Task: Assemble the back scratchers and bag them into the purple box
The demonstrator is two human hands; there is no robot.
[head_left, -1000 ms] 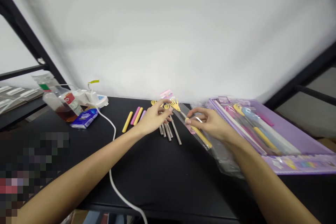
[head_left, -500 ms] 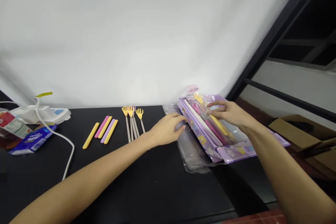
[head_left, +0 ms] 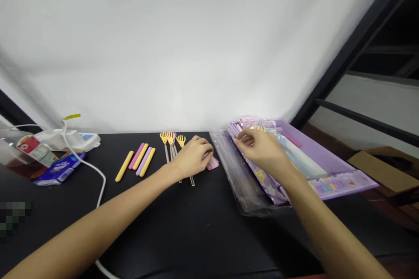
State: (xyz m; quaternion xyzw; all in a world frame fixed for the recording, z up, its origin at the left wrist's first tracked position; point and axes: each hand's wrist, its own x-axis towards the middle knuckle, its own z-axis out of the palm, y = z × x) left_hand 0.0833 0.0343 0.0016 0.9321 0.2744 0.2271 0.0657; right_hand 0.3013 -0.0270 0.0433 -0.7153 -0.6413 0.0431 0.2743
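My left hand (head_left: 191, 158) is low over the black tabletop, its fingers closed on a small pink piece (head_left: 213, 164) that pokes out past the fingertips. Just behind that hand lie several back scratchers (head_left: 170, 138) with yellow hand-shaped heads and metal rods. My right hand (head_left: 263, 150) hangs above the left side of an open purple box (head_left: 301, 148), fingers curled together; whatever they pinch is hidden. Inside the box are clear-wrapped items and a pale blue-white packet (head_left: 303, 157). A clear plastic sleeve (head_left: 235, 178) rests against the box's left side.
Several yellow, pink and purple handles (head_left: 144, 161) lie in a group left of the scratchers. Farther left are a white power strip (head_left: 83, 141), a cable (head_left: 102, 178), a blue packet (head_left: 60, 169) and a clear container (head_left: 19, 163). Cardboard (head_left: 381, 170) is at right.
My left hand has moved left, away from the box, with the pink piece at its fingers. My right hand has shifted left across the box and curled its fingers. The view has turned slightly.
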